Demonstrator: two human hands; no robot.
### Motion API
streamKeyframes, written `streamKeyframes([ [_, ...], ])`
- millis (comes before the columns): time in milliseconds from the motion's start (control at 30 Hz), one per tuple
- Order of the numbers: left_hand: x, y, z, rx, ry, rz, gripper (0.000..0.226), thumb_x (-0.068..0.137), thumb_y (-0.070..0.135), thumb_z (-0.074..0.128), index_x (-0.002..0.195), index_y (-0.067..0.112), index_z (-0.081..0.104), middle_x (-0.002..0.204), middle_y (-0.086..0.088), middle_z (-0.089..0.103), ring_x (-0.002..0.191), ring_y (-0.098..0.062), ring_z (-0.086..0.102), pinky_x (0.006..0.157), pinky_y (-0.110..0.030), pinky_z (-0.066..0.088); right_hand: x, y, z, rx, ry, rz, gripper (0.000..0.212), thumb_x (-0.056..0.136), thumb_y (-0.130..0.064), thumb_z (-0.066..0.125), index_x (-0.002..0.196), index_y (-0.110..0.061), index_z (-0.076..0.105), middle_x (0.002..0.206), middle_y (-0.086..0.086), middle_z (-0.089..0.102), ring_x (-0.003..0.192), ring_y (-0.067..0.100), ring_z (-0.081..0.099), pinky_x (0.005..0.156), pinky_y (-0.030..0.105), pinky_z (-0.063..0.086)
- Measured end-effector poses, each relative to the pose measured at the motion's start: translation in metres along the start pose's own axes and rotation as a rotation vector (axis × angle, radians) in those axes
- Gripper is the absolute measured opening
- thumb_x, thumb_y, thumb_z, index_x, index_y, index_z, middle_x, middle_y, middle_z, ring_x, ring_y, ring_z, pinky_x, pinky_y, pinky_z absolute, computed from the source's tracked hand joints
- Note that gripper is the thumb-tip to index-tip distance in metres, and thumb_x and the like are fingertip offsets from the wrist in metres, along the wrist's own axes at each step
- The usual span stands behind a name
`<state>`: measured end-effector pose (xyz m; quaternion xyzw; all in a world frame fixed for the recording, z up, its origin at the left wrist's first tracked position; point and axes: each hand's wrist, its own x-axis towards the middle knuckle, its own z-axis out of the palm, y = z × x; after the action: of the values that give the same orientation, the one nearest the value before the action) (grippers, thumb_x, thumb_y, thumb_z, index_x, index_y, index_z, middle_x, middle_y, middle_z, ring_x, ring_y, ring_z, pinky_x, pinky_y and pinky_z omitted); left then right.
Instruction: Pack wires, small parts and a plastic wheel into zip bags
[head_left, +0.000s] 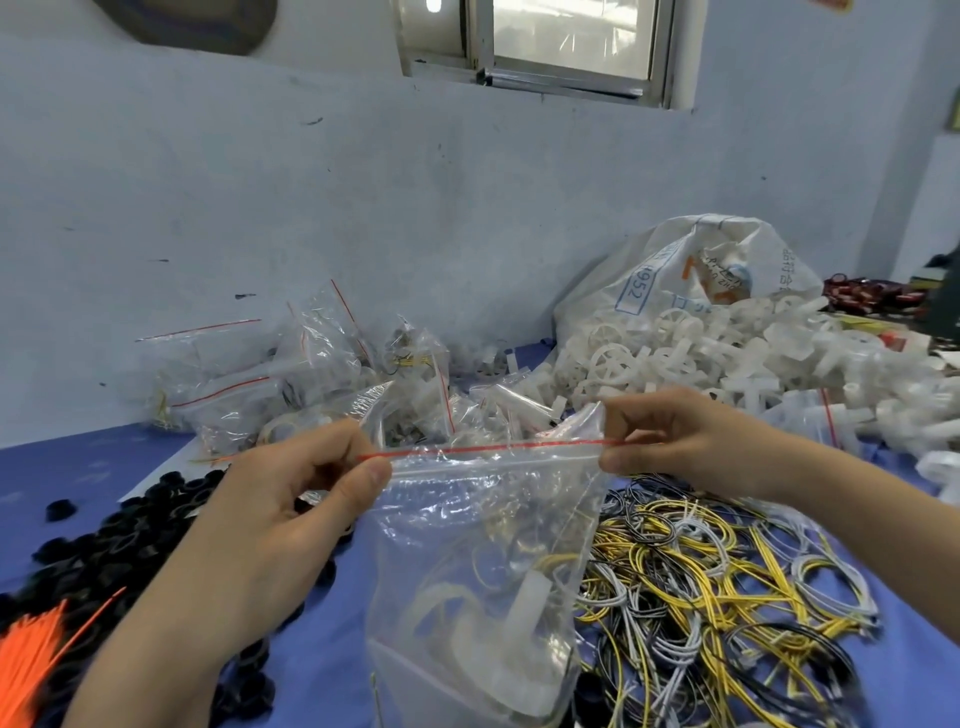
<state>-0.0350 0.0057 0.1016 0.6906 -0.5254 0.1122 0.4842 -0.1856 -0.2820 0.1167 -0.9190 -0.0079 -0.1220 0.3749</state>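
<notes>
Left hand (291, 499) and right hand (670, 441) are each pinching an end of the red-striped top of the zip bag (483, 561), holding it above the blue table (322, 649) near its front edge. A white plastic wheel (498, 623) and wires are lying inside the bag. Loose wires (727, 582) are lying on the table just right of it.

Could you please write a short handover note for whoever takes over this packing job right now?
Left hand and right hand each pinch one end of the zip bag at its red-lined top, held above the blue table.
Done: wires and a white plastic wheel are in the bag.
Left: seal it and add it to the filled bags. Loose wires lie right, spare wheels behind.
</notes>
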Motion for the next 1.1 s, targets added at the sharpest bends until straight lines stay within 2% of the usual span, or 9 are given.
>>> streamKeyframes([
  [133, -0.005, -0.020, -0.017, -0.103, 0.174, -0.057, 0.052, 0.079, 0.066, 0.058, 0.076, 0.014, 0.057, 0.058, -0.006, 0.053, 0.052, -0.006, 0.047, 0.047, -0.027, 0.034, -0.007, 0.015, 0.008, 0.119, 0.130, 0.130, 0.028, 0.075, -0.041, 0.071, 0.081, -0.015, 0.063, 0.087, 0.011, 0.063, 0.087, 0.030, 0.061, 0.083, 0.034, 0.049],
  [300, -0.002, -0.024, -0.010, -0.087, 0.094, -0.136, 0.028, 0.090, 0.042, 0.062, 0.074, 0.019, 0.060, 0.055, 0.001, 0.054, 0.050, 0.001, 0.047, 0.048, -0.008, 0.035, 0.004, 0.012, 0.089, 0.277, -0.307, 0.245, 0.045, 0.075, -0.046, 0.072, 0.116, -0.045, 0.055, 0.128, -0.020, 0.055, 0.119, 0.000, 0.053, 0.099, 0.024, 0.044],
  [400, -0.007, -0.027, -0.011, -0.149, 0.064, -0.255, 0.023, 0.084, 0.038, 0.055, 0.071, 0.021, 0.062, 0.058, 0.005, 0.058, 0.052, 0.000, 0.048, 0.052, -0.008, 0.037, 0.021, -0.006, 0.133, 0.336, -0.236, 0.172, 0.016, 0.083, -0.042, 0.067, 0.092, -0.032, 0.058, 0.097, 0.015, 0.054, 0.083, 0.026, 0.052, 0.079, 0.036, 0.043],
  [467, -0.013, -0.037, -0.023, -0.169, 0.129, -0.352, 0.023, 0.085, 0.036, 0.055, 0.070, 0.021, 0.064, 0.060, 0.004, 0.062, 0.052, -0.003, 0.051, 0.056, -0.013, 0.040, 0.031, -0.017, 0.147, 0.371, -0.216, 0.155, 0.033, 0.076, -0.049, 0.069, 0.089, -0.024, 0.053, 0.093, 0.023, 0.050, 0.075, 0.024, 0.042, 0.069, 0.039, 0.038],
  [567, -0.027, -0.052, -0.042, -0.228, 0.199, -0.471, 0.025, 0.084, 0.038, 0.055, 0.073, 0.018, 0.066, 0.065, 0.001, 0.065, 0.058, -0.013, 0.057, 0.066, -0.032, 0.046, 0.045, -0.025, 0.162, 0.336, -0.237, 0.171, 0.047, 0.075, -0.043, 0.075, 0.104, -0.014, 0.051, 0.101, 0.004, 0.062, 0.084, 0.016, 0.057, 0.077, 0.034, 0.047],
  [700, -0.038, -0.064, -0.049, -0.243, 0.247, -0.555, 0.027, 0.095, 0.025, 0.053, 0.073, 0.020, 0.069, 0.068, -0.001, 0.067, 0.058, -0.010, 0.060, 0.059, -0.018, 0.052, 0.063, -0.025, 0.173, 0.191, -0.335, 0.240, 0.017, 0.091, -0.021, 0.057, 0.077, -0.013, 0.053, 0.071, 0.006, 0.046, 0.070, 0.017, 0.041, 0.065, 0.030, 0.033],
  [900, -0.051, -0.074, -0.059, -0.220, 0.307, -0.685, 0.033, 0.099, 0.020, 0.050, 0.074, 0.024, 0.071, 0.073, -0.003, 0.070, 0.060, -0.010, 0.062, 0.075, -0.036, 0.054, 0.086, -0.049, 0.154, 0.376, -0.414, 0.353, 0.041, 0.088, -0.004, 0.048, 0.049, -0.016, 0.056, 0.050, 0.000, 0.053, 0.044, 0.016, 0.050, 0.041, 0.022, 0.045],
  [1033, -0.057, -0.089, -0.060, -0.151, 0.299, -0.803, 0.030, 0.099, 0.019, 0.051, 0.076, 0.019, 0.070, 0.073, 0.000, 0.071, 0.058, -0.008, 0.064, 0.066, -0.025, 0.053, 0.137, -0.074, 0.108, 0.690, -0.105, 0.443, 0.026, 0.091, -0.001, 0.045, 0.067, -0.008, 0.052, 0.055, 0.008, 0.050, 0.037, 0.014, 0.052, 0.038, 0.023, 0.049],
  [1100, -0.056, -0.094, -0.058, -0.125, 0.293, -0.841, 0.027, 0.100, 0.020, 0.050, 0.081, 0.017, 0.069, 0.073, 0.003, 0.071, 0.060, -0.009, 0.065, 0.070, -0.030, 0.053, 0.170, -0.088, 0.075, 1.028, 0.163, 0.390, 0.020, 0.099, -0.013, 0.039, 0.092, -0.002, 0.054, 0.086, 0.020, 0.056, 0.065, 0.024, 0.066, 0.062, 0.028, 0.058],
])
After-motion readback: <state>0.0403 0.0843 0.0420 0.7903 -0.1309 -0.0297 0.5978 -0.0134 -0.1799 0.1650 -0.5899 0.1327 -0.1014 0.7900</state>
